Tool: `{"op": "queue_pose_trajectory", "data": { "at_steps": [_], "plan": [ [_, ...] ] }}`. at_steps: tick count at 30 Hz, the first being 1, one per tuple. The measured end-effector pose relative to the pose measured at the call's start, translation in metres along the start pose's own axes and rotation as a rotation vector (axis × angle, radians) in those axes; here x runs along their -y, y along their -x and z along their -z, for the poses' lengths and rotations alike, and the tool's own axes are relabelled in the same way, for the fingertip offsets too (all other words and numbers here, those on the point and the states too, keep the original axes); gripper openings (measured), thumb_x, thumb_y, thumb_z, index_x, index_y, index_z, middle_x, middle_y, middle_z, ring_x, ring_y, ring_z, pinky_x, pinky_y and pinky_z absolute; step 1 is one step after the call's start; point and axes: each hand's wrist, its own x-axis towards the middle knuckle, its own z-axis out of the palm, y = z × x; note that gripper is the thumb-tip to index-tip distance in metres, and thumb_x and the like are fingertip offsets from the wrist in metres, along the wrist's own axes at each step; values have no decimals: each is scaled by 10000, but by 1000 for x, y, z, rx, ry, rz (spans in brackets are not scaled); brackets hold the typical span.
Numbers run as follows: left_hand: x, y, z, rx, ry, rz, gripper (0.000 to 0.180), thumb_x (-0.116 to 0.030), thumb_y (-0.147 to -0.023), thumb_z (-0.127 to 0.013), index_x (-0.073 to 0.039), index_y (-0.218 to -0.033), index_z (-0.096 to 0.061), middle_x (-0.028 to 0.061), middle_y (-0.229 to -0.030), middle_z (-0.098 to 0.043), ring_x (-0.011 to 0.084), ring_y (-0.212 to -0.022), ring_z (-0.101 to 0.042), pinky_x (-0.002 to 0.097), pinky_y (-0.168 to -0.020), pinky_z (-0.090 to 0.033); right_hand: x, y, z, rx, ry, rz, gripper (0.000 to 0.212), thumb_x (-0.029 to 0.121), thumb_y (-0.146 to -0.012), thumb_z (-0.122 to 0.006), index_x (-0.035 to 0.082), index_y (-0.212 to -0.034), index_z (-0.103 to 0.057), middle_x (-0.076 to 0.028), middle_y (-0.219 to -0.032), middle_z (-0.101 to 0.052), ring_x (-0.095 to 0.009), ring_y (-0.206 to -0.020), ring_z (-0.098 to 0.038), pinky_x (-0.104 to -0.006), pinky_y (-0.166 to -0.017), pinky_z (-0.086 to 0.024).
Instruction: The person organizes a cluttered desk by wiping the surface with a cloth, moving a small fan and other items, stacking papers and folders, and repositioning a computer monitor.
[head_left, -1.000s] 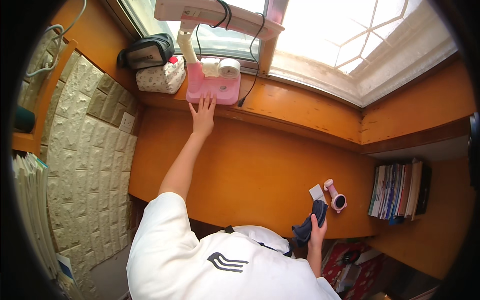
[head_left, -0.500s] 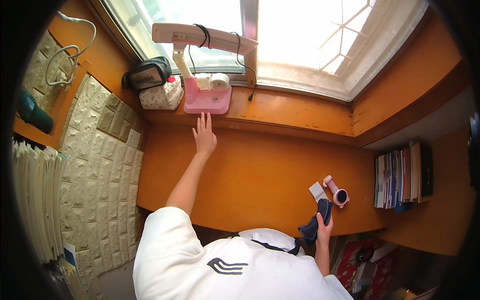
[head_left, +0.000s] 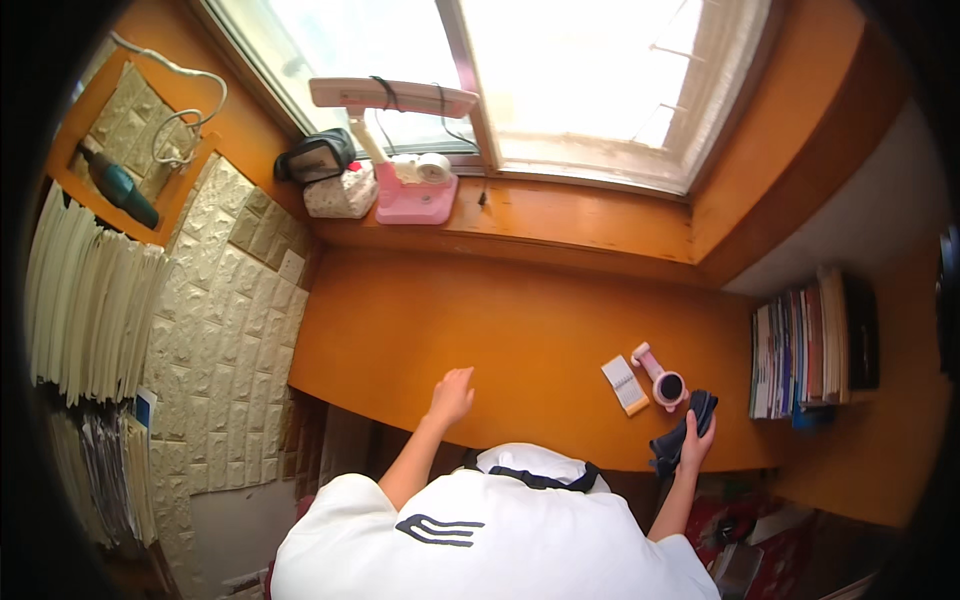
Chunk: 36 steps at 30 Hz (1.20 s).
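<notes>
My left hand (head_left: 453, 393) is above the near edge of the wooden desk (head_left: 480, 310), left of centre. It holds nothing, and its fingers reach loosely to the right. At the right, my right hand (head_left: 697, 441) is closed around a soft, folded dark blue cloth (head_left: 670, 447); whether it is a cloth or a pouch is hard to make out. Just beyond that hand lies a pink handheld fan (head_left: 647, 362) with a round dark face. To the fan's left is a small spiral notepad (head_left: 622, 377) with white pages.
A pink desk lamp (head_left: 415, 208) stands on the windowsill beside a floral pouch (head_left: 342, 195) with a dark bag (head_left: 318, 158) on top. Upright books (head_left: 800, 350) line the desk's right end. At left, paper stacks (head_left: 90, 300) fill a shelf against a brick-patterned wall (head_left: 215, 370).
My left hand has drawn back from the lamp to the desk's near edge. My right hand has shifted right with the dark blue cloth, uncovering more of the notepad. The view has tilted.
</notes>
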Motion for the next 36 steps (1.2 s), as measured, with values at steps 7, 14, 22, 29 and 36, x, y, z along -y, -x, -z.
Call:
{"op": "queue_pose_trajectory", "data": {
  "at_steps": [7,14,22,29,36],
  "plan": [
    [-63,-15,24,58,-128,-19,400,-201,-868,-578,-9,-1211,-507,190,-1128,-595,335,-1041,-568,430,-869,-459,28,-42,30,35,1492,113,870,403,-771,-704,122,-1445,-230,-183,-1482,-233,-410,-1362,-203,-699,-989,-208],
    [-128,-12,4,363,-121,-28,440,-225,-867,-591,-8,-1240,-500,194,-1199,-571,328,-1113,-540,407,-920,-446,-25,-91,-17,375,998,354,892,389,-698,-773,116,-1414,-317,-190,-1374,-387,-336,-1272,-381,-430,-1034,-346],
    [-143,3,41,230,-186,-2,441,-220,-866,-594,-1,-1238,-504,198,-1199,-571,334,-1107,-545,403,-923,-446,-50,-94,-25,498,954,223,911,340,-626,-819,110,-1368,-345,-161,-1284,-468,-313,-1198,-450,-385,-992,-400],
    [-165,-7,47,190,-109,-89,426,-214,-869,-595,9,-1221,-509,208,-1184,-573,346,-1084,-553,408,-910,-452,-85,-79,-9,239,749,540,416,214,-773,-724,66,-1151,-633,-160,-1343,-450,-356,-1156,-480,-396,-976,-395],
    [-165,-10,50,175,-92,-136,407,-210,-877,-591,6,-1213,-515,207,-1161,-583,343,-1068,-561,402,-904,-457,-64,-65,-10,74,598,608,255,117,-719,-747,54,-960,-691,-109,-1121,-578,-296,-1024,-546,-369,-860,-452]
  ]
}}
